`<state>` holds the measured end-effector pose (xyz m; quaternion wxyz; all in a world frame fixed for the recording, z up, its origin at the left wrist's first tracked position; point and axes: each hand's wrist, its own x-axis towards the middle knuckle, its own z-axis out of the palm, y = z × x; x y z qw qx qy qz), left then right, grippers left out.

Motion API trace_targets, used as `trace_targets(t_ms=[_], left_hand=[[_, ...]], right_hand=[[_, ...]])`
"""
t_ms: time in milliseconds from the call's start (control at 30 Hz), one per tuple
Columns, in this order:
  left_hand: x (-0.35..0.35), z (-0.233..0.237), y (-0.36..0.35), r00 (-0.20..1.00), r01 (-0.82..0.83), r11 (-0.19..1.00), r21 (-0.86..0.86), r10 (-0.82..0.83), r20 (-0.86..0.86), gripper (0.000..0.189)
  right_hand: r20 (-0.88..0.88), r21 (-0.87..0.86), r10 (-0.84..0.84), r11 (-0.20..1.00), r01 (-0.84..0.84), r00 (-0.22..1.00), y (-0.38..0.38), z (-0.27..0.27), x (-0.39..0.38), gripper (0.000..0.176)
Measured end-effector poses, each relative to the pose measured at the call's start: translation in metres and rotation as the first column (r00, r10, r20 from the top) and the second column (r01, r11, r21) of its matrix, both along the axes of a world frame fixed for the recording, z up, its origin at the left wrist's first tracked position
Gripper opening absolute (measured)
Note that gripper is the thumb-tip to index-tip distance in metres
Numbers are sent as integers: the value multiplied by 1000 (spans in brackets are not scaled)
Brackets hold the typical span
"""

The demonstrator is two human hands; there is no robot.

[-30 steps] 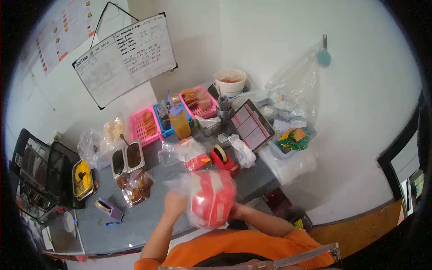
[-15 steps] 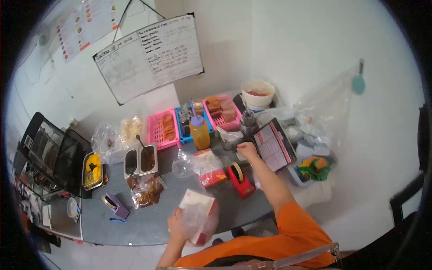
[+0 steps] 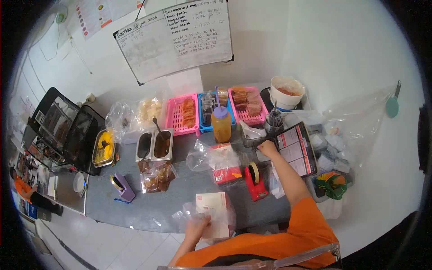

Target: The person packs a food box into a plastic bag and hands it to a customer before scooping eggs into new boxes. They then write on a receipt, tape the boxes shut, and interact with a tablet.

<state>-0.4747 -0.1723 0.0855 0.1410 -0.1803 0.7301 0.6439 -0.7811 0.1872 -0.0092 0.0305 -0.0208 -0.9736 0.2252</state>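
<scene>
Currently clamping bagged box (image 3: 215, 202) with fingers of left hand (image 3: 196, 227) at near edge of table (image 3: 153, 211); gap leftward to blue pen (image 3: 122, 201). Curling right hand (image 3: 268, 149) left of tablet (image 3: 297, 150); finger grip unclear.

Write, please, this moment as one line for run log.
left hand: holding clear plastic bag with white box | right hand: near tablet, grip unclear | red tape dispenser: on counter

A food-shop kitchen — sauce pans (image 3: 162, 158), whiteboard (image 3: 177, 40) listing scrambled egg.
</scene>
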Motion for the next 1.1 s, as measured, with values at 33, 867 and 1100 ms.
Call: trace_targets(t_ms=[33, 867, 1100], left_hand=[[1, 4, 1, 1000, 2, 999, 44, -2, -4, 27], [-35, 27, -14, 706, 456, 741, -493, -639, -306, 12], [-21, -7, -21, 987, 163, 895, 416, -146, -72, 20]], right_hand=[[0, 6, -1, 1000, 1, 1000, 0, 8, 4, 14], [-271, -579, 345, 688, -438, 899, -193, 90, 297, 13], [-591, -327, 340, 728, -603, 732, -224, 86, 326, 19]])
